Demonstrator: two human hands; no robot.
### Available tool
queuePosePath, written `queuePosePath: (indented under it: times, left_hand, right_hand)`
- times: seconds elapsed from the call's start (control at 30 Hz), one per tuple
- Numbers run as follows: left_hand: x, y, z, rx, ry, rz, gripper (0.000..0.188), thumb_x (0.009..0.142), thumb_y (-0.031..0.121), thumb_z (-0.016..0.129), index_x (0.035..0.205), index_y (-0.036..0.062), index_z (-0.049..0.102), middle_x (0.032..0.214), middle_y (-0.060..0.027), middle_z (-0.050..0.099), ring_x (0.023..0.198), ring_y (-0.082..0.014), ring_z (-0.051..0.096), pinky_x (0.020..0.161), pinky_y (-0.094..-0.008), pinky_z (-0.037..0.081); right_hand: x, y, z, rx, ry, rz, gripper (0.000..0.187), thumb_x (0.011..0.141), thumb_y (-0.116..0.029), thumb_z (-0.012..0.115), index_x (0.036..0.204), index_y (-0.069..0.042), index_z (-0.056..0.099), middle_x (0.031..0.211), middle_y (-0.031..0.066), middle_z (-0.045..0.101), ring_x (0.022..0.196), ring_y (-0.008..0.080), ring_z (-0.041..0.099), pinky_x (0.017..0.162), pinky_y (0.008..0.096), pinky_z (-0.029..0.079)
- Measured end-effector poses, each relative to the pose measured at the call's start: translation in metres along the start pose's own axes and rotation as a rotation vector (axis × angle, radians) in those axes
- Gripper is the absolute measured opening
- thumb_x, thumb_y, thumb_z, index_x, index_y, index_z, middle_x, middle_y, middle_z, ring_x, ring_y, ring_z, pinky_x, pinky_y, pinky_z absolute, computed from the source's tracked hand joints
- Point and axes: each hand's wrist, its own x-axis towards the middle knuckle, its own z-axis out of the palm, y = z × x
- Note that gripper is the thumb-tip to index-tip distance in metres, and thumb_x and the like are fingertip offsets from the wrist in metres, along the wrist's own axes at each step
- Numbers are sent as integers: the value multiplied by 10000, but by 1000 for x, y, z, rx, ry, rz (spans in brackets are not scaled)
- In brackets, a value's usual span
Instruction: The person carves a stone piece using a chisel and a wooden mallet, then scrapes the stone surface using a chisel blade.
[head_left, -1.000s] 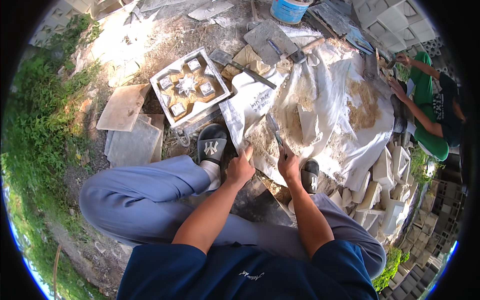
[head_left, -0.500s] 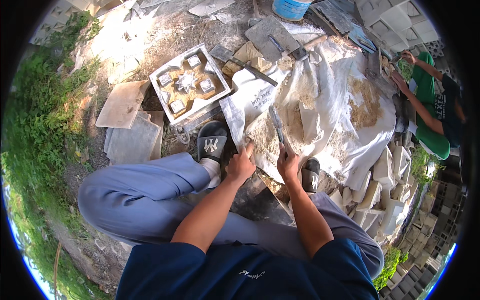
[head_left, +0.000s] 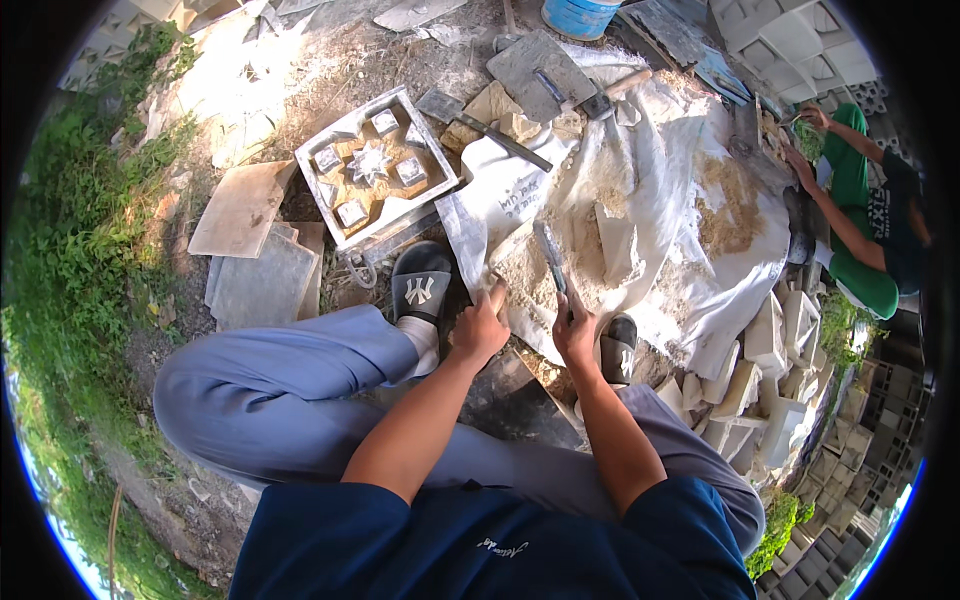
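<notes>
My right hand (head_left: 575,332) is closed round the lower end of a long, narrow metal blade (head_left: 549,252), which points up and away over the white sheet. To its left my left hand (head_left: 479,330) is closed at the near edge of the sheet (head_left: 513,192); what its fingers grip is mostly hidden. Pale powder and crumbs (head_left: 525,268) lie on the sheet between the hands and the blade. Beyond my left foot stands a square mould (head_left: 437,196) with a star-shaped centre and several small raised blocks inside.
Flat boards (head_left: 250,285) are stacked at the left. A square trowel (head_left: 541,75), a hammer (head_left: 600,104) and a flat bar (head_left: 508,145) lie beyond the sheet. A blue bucket (head_left: 580,17) stands farther back. Broken blocks (head_left: 740,390) heap at the right; another person (head_left: 865,215) crouches far right.
The blade has turned slightly in my right hand and its tip sits a little lower and to the left. My left hand has hardly moved.
</notes>
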Motion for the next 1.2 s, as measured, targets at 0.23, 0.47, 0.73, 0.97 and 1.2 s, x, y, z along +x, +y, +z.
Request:
queuePosePath:
  times: [0.23,0.47,0.73,0.97,1.2]
  left_hand:
    - [-1,8,-1,13,-14,-67,485,904,277,634,1334,131,464,947,-312,678,910,-484,676,796,-565,549]
    - [-2,19,-10,16,-50,9,487,898,282,644,1299,73,464,961,-327,678,915,-490,675,790,-564,550]
    - [2,2,-3,5,-39,-68,511,870,266,668,1289,59,461,957,-326,678,919,-489,675,816,-561,548]
    - [-2,21,-12,-28,-76,-77,561,876,284,669,1380,159,456,1037,-312,673,964,-498,658,846,-555,537]
    - [0,9,-10,14,-27,-85,557,881,247,649,1384,136,437,974,-303,668,914,-482,669,816,-553,548]
  right_hand:
    - [2,23,10,-31,-36,-81,318,991,-223,573,1246,-55,660,825,292,654,817,472,662,706,485,514]
    - [-15,25,9,-77,-18,-81,314,980,-235,589,1241,-80,666,812,281,654,787,479,655,710,533,491]
    - [0,-3,5,52,12,-54,322,994,-281,578,1217,-70,675,836,286,656,811,473,656,705,494,501]
    - [-14,34,16,-188,-67,7,312,982,-304,569,1238,-157,668,880,272,681,866,489,652,781,554,520]
    - [-4,1,5,54,-88,21,322,985,-277,586,1257,-124,663,847,292,655,807,470,661,700,526,513]
